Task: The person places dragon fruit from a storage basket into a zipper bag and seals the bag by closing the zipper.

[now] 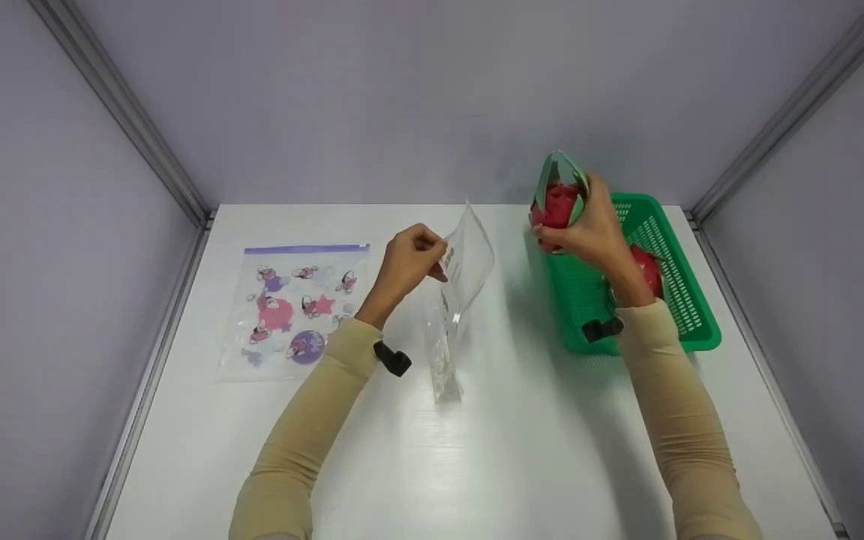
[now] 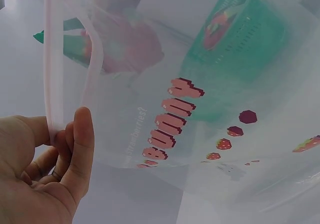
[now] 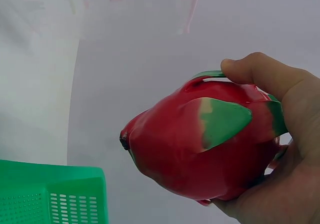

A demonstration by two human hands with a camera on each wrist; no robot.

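Observation:
My left hand [image 1: 411,260] pinches the top edge of a clear zip bag [image 2: 165,134] printed with strawberries and the word "Bunny". The bag hangs upright over the middle of the table, its mouth spread apart on the right side. My right hand [image 1: 589,229] grips a red dragon fruit [image 3: 190,134] with green-tipped scales, up above the far left corner of a green basket [image 1: 574,315]. In the right wrist view the thumb lies at the leafy end and the dark tip points away from the palm. Another red fruit [image 1: 646,270] lies in the basket, partly behind my right wrist.
A second clear zip bag [image 1: 293,311] with a purple zip strip and pink and purple cartoon prints lies flat at the table's left. The white table [image 1: 477,465] is walled by grey panels at the back and both sides.

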